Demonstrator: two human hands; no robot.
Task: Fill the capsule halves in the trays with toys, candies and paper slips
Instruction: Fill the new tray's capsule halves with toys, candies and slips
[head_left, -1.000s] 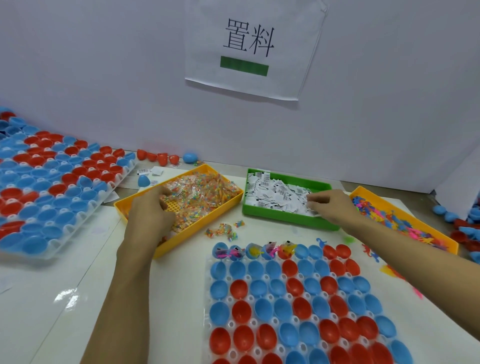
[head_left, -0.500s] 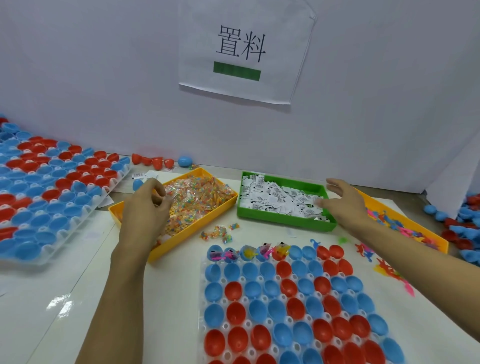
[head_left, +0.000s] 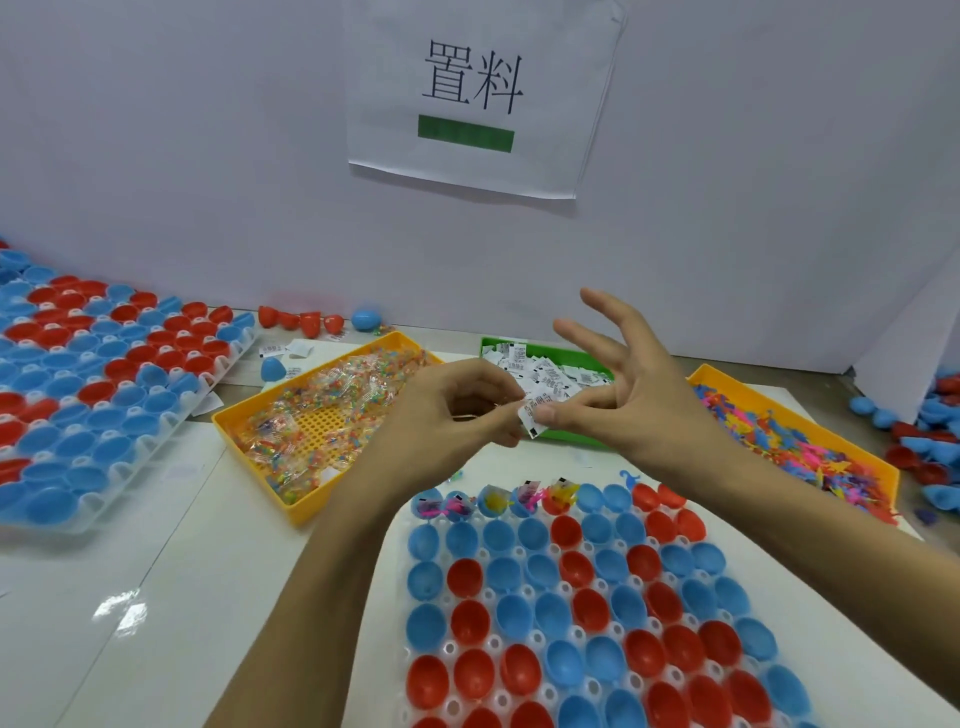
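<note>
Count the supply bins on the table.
3. The yellow candy bin sits left; the green bin of paper slips is in the middle, partly behind the hands; the yellow toy bin is on the right. None looks hidden.

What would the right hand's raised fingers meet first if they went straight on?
Probably the white wall behind the table: the right hand's fingers point up over the green plastic tray. Depth is unclear.
</note>
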